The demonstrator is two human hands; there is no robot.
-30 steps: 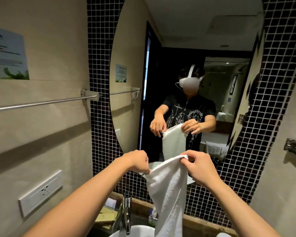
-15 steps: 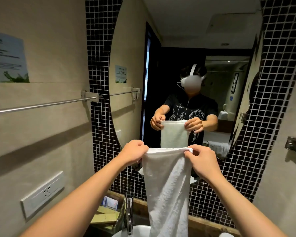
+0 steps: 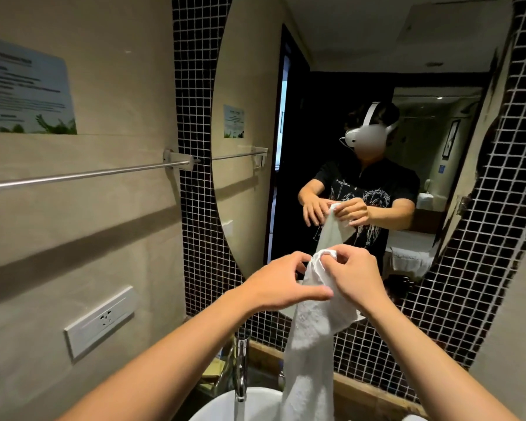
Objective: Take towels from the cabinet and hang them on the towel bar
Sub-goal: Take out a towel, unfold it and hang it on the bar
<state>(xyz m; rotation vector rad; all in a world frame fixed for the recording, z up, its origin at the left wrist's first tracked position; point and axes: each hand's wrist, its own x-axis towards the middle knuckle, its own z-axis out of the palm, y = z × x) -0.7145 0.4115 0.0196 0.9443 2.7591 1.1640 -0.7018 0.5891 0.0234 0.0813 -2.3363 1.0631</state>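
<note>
A white towel (image 3: 310, 344) hangs in front of me over the basin, its top edge bunched together. My right hand (image 3: 357, 279) pinches that bunched top between thumb and fingers. My left hand (image 3: 281, 281) is right beside it with fingers loosely spread and the thumb reaching across the cloth; the mirror shows it holding nothing. The steel towel bar (image 3: 88, 175) runs along the beige wall to the left, above and left of both hands, and it is bare. No cabinet is in sight.
A large oval mirror (image 3: 249, 86) faces me, set in black mosaic tile (image 3: 195, 86). Below are a chrome faucet (image 3: 240, 369) and a white basin (image 3: 255, 404). A wall socket (image 3: 101, 320) and a notice (image 3: 25, 92) are on the left wall.
The towel's top edge was stretched flat between both hands; now the hands have come together, the top is bunched in my right hand, and my left hand has let go.
</note>
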